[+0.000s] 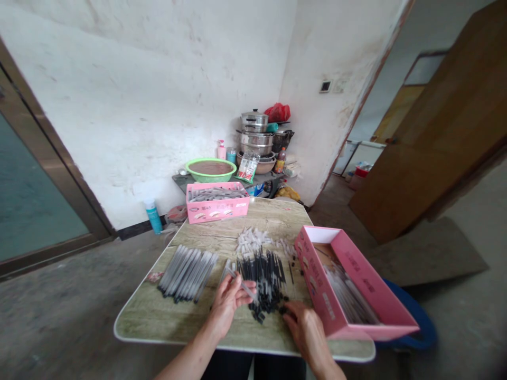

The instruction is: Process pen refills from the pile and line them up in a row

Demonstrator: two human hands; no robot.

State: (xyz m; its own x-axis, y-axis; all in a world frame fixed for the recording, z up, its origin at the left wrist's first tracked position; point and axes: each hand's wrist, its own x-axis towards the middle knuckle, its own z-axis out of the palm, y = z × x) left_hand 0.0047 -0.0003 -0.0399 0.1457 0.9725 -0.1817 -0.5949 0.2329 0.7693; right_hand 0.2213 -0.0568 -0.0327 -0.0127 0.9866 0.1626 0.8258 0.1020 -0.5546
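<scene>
My left hand (228, 303) is closed around a translucent pen barrel (243, 285), held at a slant over the table. My right hand (304, 323) rests low at the front of the table, its thumb and fingertips pinched on a small black cap (282, 310). Between the hands lies a heap of black caps (266, 303), with a bundle of thin black pen refills (261, 269) just behind it. Left of my left hand, a row of translucent pens with black ends (186, 272) lies side by side. A pile of small whitish plastic pieces (250, 240) sits behind the refills.
A pink box (332, 306) of clear barrels stands at the table's right edge. Another pink box (217, 211), filled with tubes, stands at the back left. Beyond the wood-patterned table (138, 322) are a green basin (229, 174) and stacked steel pots (255, 140).
</scene>
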